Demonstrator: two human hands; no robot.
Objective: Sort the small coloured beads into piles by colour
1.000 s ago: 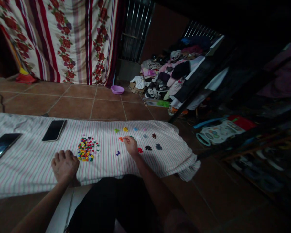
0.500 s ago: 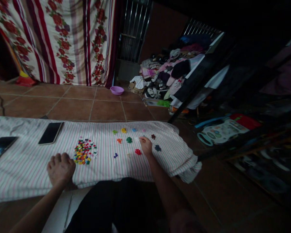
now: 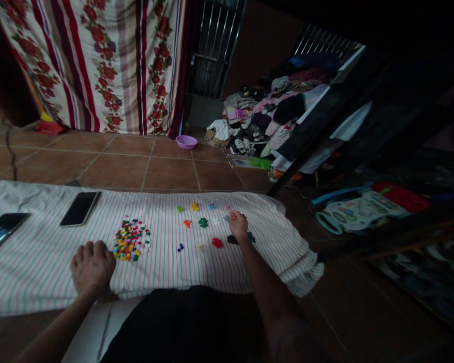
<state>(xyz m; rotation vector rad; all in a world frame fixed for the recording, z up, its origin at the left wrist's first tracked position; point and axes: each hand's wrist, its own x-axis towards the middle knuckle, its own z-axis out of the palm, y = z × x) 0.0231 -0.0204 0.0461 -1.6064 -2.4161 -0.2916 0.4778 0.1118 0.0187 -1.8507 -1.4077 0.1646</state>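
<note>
My right hand (image 3: 239,225) is closed in a pinch, low over the striped cloth, beside a small grey cluster (image 3: 227,218). Whatever its fingertips hold is too small to make out. Around it lie little single-colour groups of small pieces, among them white (image 3: 217,222), red (image 3: 217,243), black (image 3: 232,239), dark green (image 3: 203,222) and yellow (image 3: 194,206). Part of a dark group is hidden behind the hand. My left hand (image 3: 93,267) rests on the cloth with its fingers laid out, just left of a mixed pile of small coloured pieces (image 3: 132,241).
Two phones lie on the striped cloth (image 3: 79,272): one black-screened phone (image 3: 80,208) and another phone (image 3: 3,232) at the left edge. Beyond, a purple basin (image 3: 186,142) sits on the tiled floor near a heap of clothes (image 3: 265,111). A toy panel (image 3: 363,209) stands right.
My right hand has moved right, away from the white group to beside the grey one. The view has shifted slightly. My left hand stays by the mixed pile.
</note>
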